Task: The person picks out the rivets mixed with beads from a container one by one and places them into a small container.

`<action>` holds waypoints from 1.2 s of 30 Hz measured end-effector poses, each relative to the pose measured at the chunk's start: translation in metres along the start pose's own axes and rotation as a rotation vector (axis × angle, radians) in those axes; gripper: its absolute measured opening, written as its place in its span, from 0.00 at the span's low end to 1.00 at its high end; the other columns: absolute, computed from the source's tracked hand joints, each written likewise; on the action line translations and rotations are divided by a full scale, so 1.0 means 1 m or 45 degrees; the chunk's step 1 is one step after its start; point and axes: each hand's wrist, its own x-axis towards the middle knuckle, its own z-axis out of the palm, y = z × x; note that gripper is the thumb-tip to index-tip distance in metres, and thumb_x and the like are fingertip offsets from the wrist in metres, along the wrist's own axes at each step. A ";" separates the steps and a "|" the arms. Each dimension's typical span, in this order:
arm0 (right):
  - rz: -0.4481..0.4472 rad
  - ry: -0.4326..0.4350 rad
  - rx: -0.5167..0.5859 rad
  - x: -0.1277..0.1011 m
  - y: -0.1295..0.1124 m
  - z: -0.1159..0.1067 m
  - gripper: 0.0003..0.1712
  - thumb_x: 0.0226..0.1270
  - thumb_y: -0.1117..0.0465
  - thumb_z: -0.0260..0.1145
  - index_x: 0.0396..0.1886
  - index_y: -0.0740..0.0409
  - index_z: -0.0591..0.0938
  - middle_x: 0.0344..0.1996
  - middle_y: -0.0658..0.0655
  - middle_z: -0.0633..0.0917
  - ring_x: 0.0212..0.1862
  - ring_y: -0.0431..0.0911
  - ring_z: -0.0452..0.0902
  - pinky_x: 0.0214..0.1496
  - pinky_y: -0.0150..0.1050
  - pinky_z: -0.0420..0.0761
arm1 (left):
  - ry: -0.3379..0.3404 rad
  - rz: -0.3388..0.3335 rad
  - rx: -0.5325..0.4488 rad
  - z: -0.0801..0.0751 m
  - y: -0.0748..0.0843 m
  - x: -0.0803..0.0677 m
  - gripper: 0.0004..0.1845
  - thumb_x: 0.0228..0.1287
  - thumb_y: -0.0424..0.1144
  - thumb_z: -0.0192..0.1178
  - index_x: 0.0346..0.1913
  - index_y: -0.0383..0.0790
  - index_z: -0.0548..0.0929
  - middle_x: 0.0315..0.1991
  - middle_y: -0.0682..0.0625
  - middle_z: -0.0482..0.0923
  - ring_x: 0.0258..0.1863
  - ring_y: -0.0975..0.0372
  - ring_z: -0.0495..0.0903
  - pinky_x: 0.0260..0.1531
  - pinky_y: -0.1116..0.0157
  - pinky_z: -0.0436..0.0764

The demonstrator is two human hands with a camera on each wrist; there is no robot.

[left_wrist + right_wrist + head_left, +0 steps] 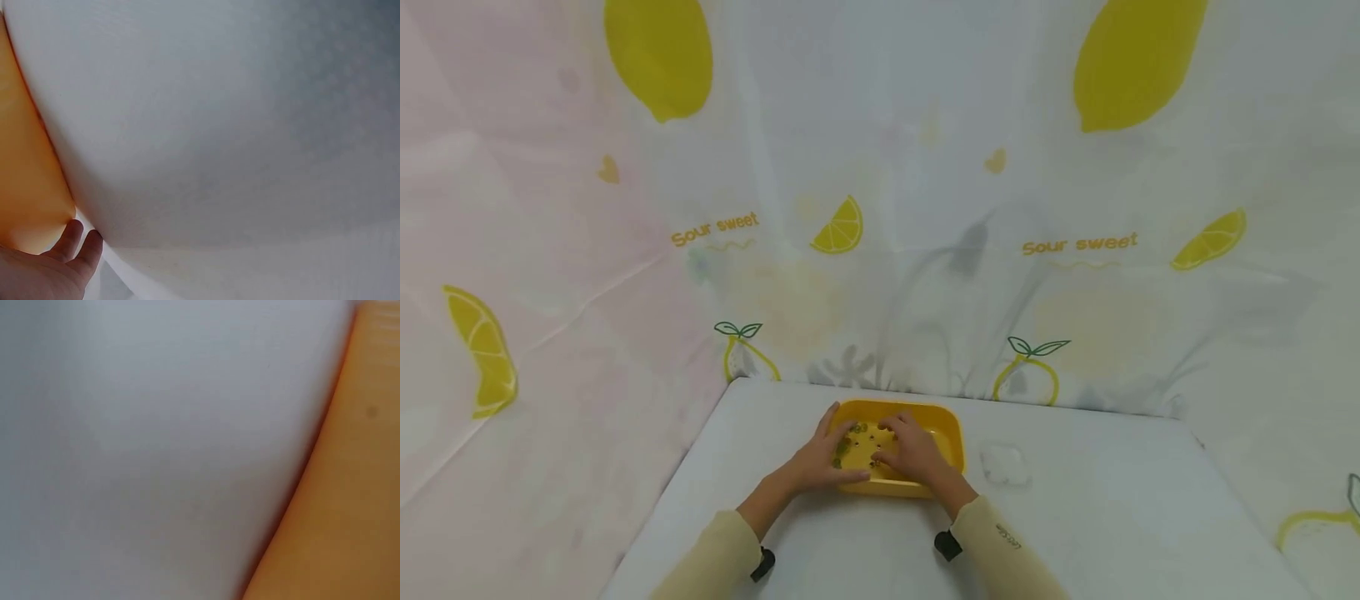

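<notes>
1. While the yellow tray sits on the white table, both hands are inside it.
2. Left hand lies flat, fingers spread, holding nothing.
3. Right hand bends over the beads; whether it pinches one, I cannot tell.
4. Small dark beads lie loose in the tray, so the job looks far from done.

A tray sits on the table, toward its far edge and left of centre. Small beads lie scattered inside the tray, mostly in its left half. The left hand rests over the tray's left end, fingers inside; the right hand lies in the tray just right of it. A clear piece lies on the table just right of the tray. A printed curtain hangs behind the table and along its left side.
</notes>
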 end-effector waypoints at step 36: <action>0.213 -0.216 0.188 0.016 0.006 0.013 0.02 0.64 0.63 0.70 0.34 0.58 0.85 0.31 0.51 0.85 0.32 0.40 0.75 0.37 0.35 0.78 | -0.004 -0.013 -0.056 -0.001 0.003 0.001 0.55 0.48 0.68 0.69 0.77 0.51 0.60 0.81 0.45 0.32 0.72 0.39 0.60 0.63 0.37 0.67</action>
